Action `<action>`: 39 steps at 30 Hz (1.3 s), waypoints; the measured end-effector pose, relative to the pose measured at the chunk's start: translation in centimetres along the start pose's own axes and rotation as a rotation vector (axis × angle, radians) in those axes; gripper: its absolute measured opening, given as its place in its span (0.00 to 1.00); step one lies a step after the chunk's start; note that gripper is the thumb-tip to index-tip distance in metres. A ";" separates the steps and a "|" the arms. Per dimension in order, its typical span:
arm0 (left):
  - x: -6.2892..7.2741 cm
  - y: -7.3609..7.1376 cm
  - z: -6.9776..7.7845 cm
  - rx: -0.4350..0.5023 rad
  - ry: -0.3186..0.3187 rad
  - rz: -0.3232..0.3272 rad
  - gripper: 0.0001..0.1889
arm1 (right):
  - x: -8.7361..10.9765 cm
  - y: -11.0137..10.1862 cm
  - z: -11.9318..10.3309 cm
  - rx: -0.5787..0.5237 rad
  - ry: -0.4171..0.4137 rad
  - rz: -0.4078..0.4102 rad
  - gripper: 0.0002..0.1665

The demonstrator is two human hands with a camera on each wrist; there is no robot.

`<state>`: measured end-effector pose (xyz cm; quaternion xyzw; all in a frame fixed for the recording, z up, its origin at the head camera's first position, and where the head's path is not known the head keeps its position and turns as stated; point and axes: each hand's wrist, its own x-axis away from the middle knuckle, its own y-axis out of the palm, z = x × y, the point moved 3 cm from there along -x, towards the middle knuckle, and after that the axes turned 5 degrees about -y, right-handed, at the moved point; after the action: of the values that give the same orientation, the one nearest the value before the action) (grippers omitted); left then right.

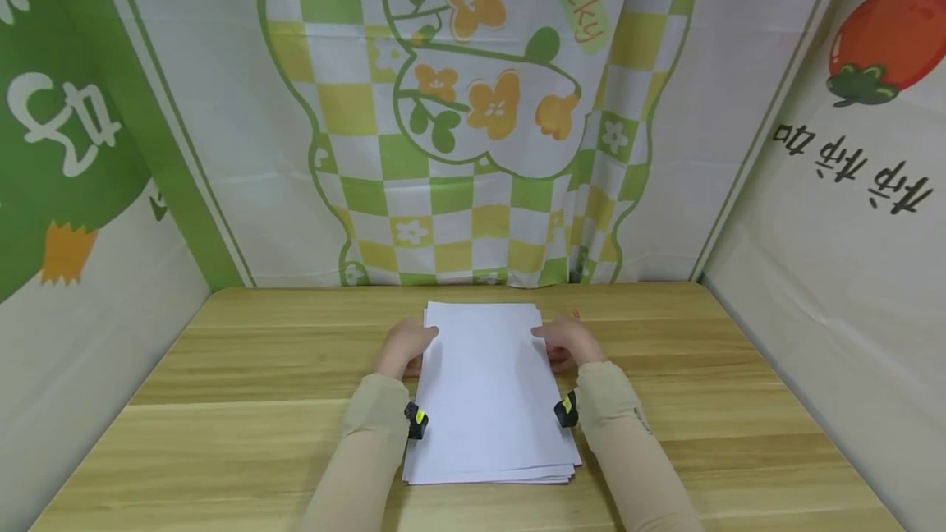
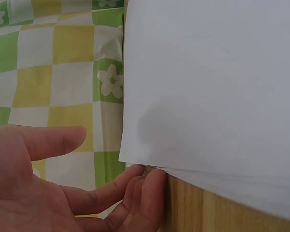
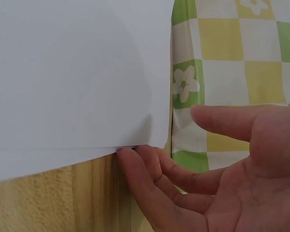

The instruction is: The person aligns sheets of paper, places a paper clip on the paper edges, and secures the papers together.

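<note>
A stack of white paper (image 1: pixel 484 401) lies on the wooden table, its sheets slightly uneven at the near edge and corners. My left hand (image 1: pixel 403 345) is at the stack's left side, near the far end. In the left wrist view its bent fingertips (image 2: pixel 153 186) touch the paper's edge, while the thumb stands apart from the sheets. On the opposite side, my right hand (image 1: pixel 572 341) mirrors this. The right wrist view shows its fingertips (image 3: pixel 130 159) against the sheet edges, thumb extended and raised off the paper (image 3: pixel 77 77).
The wooden table (image 1: pixel 244 433) reaches back to a green and yellow checked curtain (image 1: pixel 473 220). Printed cloth walls stand at left and right. A small red mark or object (image 1: pixel 576 314) shows just beyond the right hand. Each wrist wears a small black device (image 1: pixel 417 420).
</note>
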<state>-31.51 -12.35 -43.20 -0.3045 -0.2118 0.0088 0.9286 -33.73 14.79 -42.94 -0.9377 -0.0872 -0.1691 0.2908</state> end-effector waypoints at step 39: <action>0.4 -0.1 0.2 0.018 0.028 0.070 0.16 | 0.3 -0.3 0.4 -0.068 0.099 0.023 0.32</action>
<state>-31.28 -12.21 -42.86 -0.3035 -0.1877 0.0386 0.9333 -33.43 15.24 -43.00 -0.9385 -0.0563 -0.2150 0.2644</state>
